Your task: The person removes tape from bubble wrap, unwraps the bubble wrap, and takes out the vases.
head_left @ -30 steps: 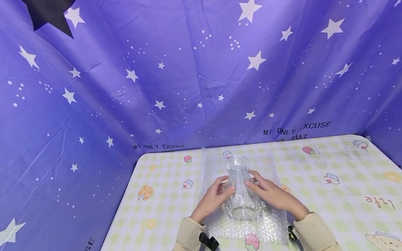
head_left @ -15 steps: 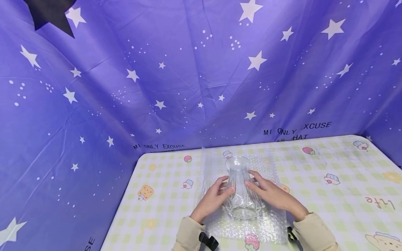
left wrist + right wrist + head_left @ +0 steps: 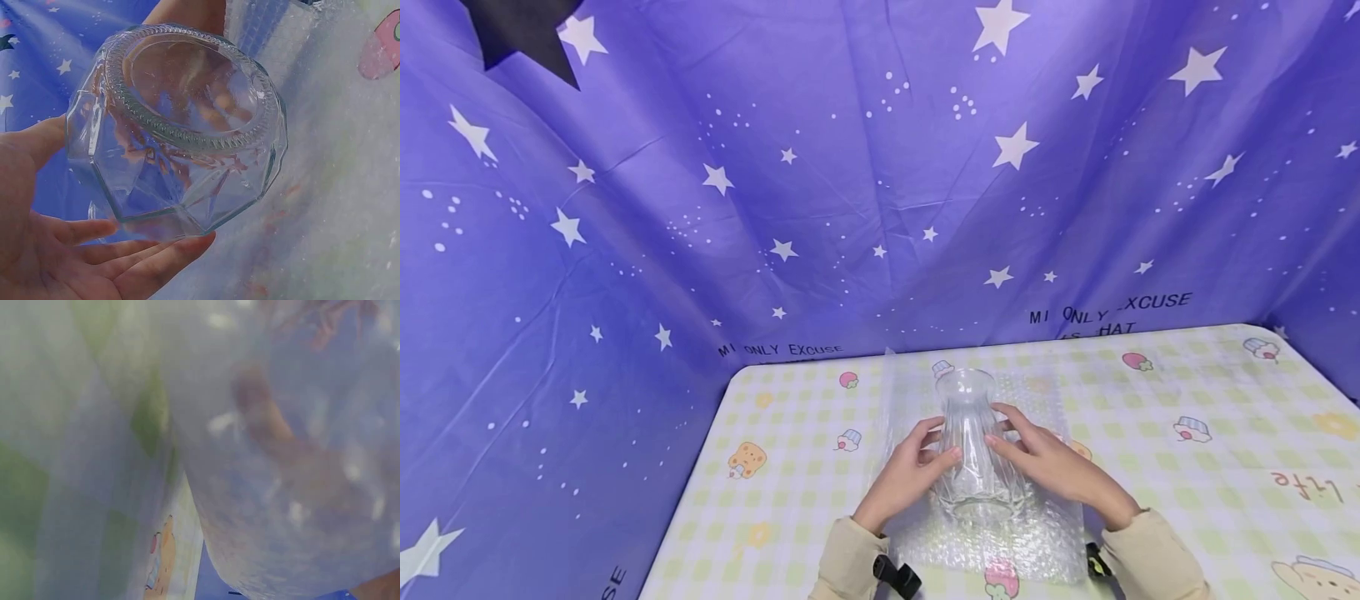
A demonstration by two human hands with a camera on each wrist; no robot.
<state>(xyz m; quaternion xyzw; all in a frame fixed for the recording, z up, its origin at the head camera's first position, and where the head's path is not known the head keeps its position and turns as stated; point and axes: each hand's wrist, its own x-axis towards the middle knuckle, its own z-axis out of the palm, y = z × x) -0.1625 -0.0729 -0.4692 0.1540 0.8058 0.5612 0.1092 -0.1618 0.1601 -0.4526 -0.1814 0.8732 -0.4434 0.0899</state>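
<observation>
A clear glass vase (image 3: pixel 973 433) with a faceted body and a round mouth lies over a sheet of bubble wrap (image 3: pixel 992 550). Its mouth points toward the far side, its wider base toward me. My left hand (image 3: pixel 913 471) holds it from the left, thumb on top. From the right, my right hand (image 3: pixel 1048 462) grips it with the thumb and fingers spread along the glass. In the left wrist view, the ribbed ring of the vase's base (image 3: pixel 194 140) faces the camera, and the left fingers (image 3: pixel 150 262) curve along its side. Bubble wrap (image 3: pixel 250 531) blurs most of the right wrist view.
The table (image 3: pixel 805 533) has a green-and-white checked cover with cartoon prints. Behind and to the left hangs a purple curtain (image 3: pixel 820 200) with white stars. A dark star shape (image 3: pixel 523 37) shows at the upper left. Black straps (image 3: pixel 897 575) sit at the wrists.
The vase has shifted very slightly up and to the left in the head view, its base tipping a little. Both hands keep their grip and have hardly moved.
</observation>
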